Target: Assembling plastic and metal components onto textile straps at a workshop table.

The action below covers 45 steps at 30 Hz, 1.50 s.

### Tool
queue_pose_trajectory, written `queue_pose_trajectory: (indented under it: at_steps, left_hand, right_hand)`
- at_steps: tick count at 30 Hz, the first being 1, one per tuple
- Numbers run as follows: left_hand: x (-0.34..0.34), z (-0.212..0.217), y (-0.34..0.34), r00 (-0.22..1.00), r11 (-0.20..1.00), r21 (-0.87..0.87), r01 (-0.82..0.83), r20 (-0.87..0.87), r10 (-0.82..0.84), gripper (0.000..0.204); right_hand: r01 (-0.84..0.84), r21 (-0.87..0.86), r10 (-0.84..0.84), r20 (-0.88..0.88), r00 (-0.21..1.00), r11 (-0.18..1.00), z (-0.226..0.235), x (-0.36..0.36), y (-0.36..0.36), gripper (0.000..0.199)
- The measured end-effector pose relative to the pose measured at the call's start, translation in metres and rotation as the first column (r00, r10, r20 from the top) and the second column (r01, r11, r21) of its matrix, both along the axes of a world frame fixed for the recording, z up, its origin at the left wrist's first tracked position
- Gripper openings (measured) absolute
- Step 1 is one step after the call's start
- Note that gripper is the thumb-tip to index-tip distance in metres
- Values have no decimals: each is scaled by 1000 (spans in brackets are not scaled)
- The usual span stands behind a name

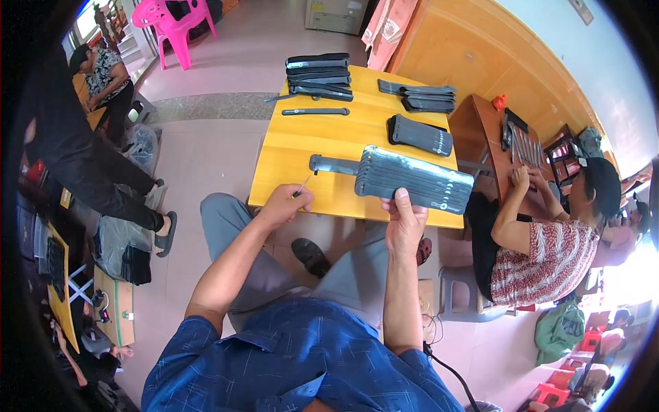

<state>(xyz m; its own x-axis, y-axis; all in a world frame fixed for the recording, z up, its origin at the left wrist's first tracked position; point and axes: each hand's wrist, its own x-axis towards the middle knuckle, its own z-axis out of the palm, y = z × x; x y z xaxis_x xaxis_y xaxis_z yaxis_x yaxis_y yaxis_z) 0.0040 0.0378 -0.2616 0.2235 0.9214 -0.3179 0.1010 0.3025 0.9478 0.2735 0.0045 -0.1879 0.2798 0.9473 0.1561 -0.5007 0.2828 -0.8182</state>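
Note:
My right hand [405, 221] grips a thick fanned stack of dark grey flat sleeves [415, 180], held just above the near edge of a yellow table [295, 147]. My left hand [287, 203] pinches a thin short rod [303, 185] at the table's near edge, left of the stack. One more dark strip [333, 164] lies on the table between my hands, its right end hidden behind the stack.
More dark sleeve piles lie at the table's far end [319, 75], at the far right [420, 97] and mid right [420, 134]. A seated person [542, 233] works at a brown table [484, 130] on the right. Other people stand at left. A pink chair [175, 20] stands at the back.

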Motion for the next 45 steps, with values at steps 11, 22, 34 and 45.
queue_pose_trajectory:
  at_steps: [11, 22, 34, 45]
  left_hand:
    - [2, 1, 2, 1000, 1000, 13, 0, -16, 0, 23]
    - [2, 1, 0, 999, 1000, -5, -25, -26, 25, 21]
    - [3, 2, 1, 997, 999, -20, -38, -66, 36, 21]
    - [3, 3, 2, 999, 1000, -26, -17, -47, 16, 21]
  right_hand:
    - [23, -33, -22, 14, 1000, 999, -3, 1, 1, 24]
    - [39, -132, -35, 31, 999, 991, -13, 4, 3, 15]
    - [27, -215, -20, 33, 999, 976, -22, 5, 7, 16]
    - [35, -217, -29, 30, 999, 975, -35, 8, 22, 15]
